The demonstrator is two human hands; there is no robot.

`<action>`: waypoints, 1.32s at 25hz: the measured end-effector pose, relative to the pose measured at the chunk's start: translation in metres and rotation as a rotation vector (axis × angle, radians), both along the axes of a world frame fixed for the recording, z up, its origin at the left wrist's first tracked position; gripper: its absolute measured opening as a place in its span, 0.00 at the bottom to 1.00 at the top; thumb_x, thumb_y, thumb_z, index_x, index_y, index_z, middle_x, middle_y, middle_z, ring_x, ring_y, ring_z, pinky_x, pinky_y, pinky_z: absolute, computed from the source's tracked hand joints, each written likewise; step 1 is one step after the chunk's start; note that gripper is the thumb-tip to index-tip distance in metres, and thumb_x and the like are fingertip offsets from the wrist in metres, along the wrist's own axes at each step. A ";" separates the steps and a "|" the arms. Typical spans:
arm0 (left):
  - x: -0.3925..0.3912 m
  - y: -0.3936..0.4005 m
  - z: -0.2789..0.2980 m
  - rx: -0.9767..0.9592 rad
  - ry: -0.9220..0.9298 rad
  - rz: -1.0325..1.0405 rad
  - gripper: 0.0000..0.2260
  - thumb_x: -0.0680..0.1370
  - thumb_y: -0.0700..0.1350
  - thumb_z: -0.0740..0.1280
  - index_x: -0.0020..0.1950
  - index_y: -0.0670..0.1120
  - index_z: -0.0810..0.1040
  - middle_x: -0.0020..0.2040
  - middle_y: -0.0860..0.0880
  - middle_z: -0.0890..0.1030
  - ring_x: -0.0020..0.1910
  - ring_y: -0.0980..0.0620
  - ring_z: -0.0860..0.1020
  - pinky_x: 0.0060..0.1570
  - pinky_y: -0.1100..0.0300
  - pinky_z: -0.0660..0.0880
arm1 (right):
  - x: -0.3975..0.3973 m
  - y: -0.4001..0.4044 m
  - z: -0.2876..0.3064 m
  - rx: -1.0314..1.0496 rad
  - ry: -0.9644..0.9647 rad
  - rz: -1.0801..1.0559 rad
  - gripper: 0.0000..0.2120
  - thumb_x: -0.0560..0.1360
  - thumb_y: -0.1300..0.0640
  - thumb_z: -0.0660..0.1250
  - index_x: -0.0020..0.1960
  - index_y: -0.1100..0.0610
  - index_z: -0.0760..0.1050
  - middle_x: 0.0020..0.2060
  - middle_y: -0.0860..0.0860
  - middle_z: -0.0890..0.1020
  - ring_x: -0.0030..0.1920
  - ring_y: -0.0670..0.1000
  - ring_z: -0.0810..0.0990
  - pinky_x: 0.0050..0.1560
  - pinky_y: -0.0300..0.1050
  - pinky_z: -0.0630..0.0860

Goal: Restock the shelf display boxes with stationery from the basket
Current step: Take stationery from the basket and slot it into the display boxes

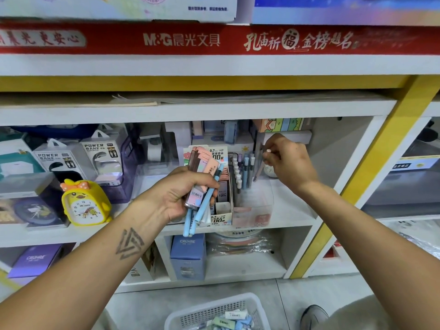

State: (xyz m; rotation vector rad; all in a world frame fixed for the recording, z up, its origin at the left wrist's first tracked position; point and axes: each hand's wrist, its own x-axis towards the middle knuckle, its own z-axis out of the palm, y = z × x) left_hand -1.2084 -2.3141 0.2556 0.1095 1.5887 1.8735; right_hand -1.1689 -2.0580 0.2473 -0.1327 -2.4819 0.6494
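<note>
Blue pens and pink lead-refill packs (202, 177) bunched in left hand (181, 196), fingers curled round them, just left of clear display box (252, 208). Right hand (285, 160) above box, fingertips pinching white-capped pencil (266, 153). White basket (240, 303) on floor below box, stationery inside.

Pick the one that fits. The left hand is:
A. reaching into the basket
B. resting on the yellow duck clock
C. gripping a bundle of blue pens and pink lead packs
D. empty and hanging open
C: the left hand has its fingers curled round a bundle of blue pens and pink lead packs, held in front of the shelf, well above the basket.
</note>
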 end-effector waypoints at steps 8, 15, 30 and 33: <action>0.001 0.004 0.000 -0.003 0.010 -0.004 0.10 0.68 0.28 0.71 0.48 0.36 0.81 0.37 0.39 0.80 0.33 0.45 0.79 0.32 0.56 0.79 | -0.005 0.001 -0.010 0.010 -0.068 0.082 0.04 0.78 0.63 0.67 0.47 0.57 0.78 0.38 0.50 0.82 0.41 0.50 0.82 0.43 0.49 0.80; 0.004 0.004 -0.002 -0.003 0.029 -0.032 0.08 0.68 0.28 0.71 0.45 0.36 0.82 0.38 0.38 0.80 0.32 0.45 0.79 0.33 0.56 0.79 | -0.009 -0.005 -0.018 0.206 -0.179 -0.002 0.20 0.79 0.66 0.58 0.68 0.59 0.78 0.57 0.60 0.75 0.60 0.61 0.73 0.62 0.59 0.74; 0.010 0.007 -0.001 0.080 0.044 -0.054 0.11 0.67 0.30 0.74 0.48 0.39 0.84 0.41 0.39 0.81 0.34 0.46 0.80 0.33 0.57 0.78 | 0.005 -0.057 0.017 -1.132 -0.430 0.467 0.04 0.75 0.62 0.72 0.46 0.63 0.84 0.39 0.61 0.85 0.31 0.50 0.81 0.28 0.38 0.75; 0.009 0.006 0.000 0.144 -0.010 -0.044 0.14 0.66 0.33 0.75 0.51 0.36 0.83 0.42 0.39 0.81 0.34 0.47 0.80 0.32 0.57 0.78 | 0.002 -0.050 0.018 -1.284 -0.313 0.412 0.04 0.78 0.66 0.68 0.50 0.66 0.80 0.40 0.62 0.84 0.32 0.51 0.83 0.31 0.38 0.79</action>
